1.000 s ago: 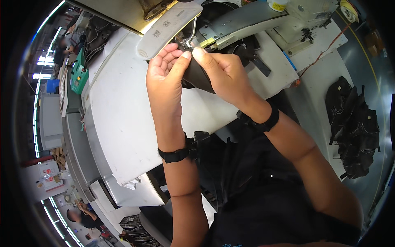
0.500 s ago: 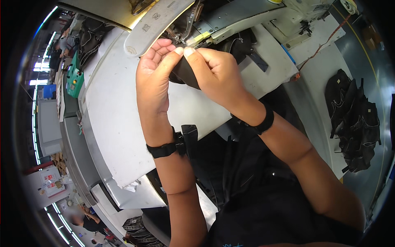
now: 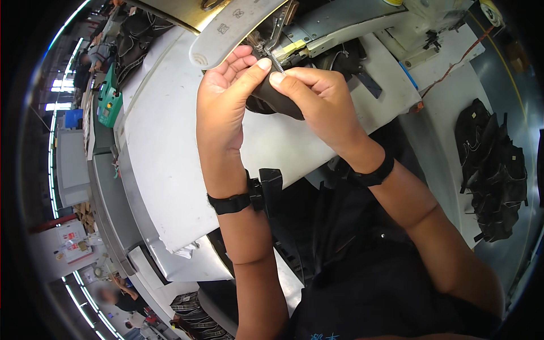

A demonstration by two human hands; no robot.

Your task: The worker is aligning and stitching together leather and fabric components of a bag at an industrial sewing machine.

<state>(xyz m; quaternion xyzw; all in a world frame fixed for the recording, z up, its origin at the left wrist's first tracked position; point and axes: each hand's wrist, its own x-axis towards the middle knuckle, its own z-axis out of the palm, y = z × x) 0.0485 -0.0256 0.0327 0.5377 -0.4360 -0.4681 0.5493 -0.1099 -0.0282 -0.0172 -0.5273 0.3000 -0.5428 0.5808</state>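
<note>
At the sewing machine (image 3: 274, 35), under a pale elongated lamp (image 3: 226, 29), my left hand (image 3: 224, 102) grips dark brown fabric (image 3: 275, 99), thumb on top near a metal zipper (image 3: 276, 62) and fingers curled upward beside it. My right hand (image 3: 326, 107) pinches the same piece by the zipper, just below and right of the needle area, thumb pressed on it and fingers bent. The zipper runs from the machine's foot down between my thumbs; the fabric's underside is hidden.
The white worktable (image 3: 164, 147) spreads left and below. A green case (image 3: 107, 102) and dark pieces (image 3: 136, 42) sit upper left. Dark sewn pieces (image 3: 493, 175) are heaped at right. Striped fabric (image 3: 187, 309) lies lower left. Other people (image 3: 99, 54) appear at the far left.
The view has shifted slightly. My right thumb has moved a little down and right from the machine's foot, and more of the zipper shows between my thumbs.
</note>
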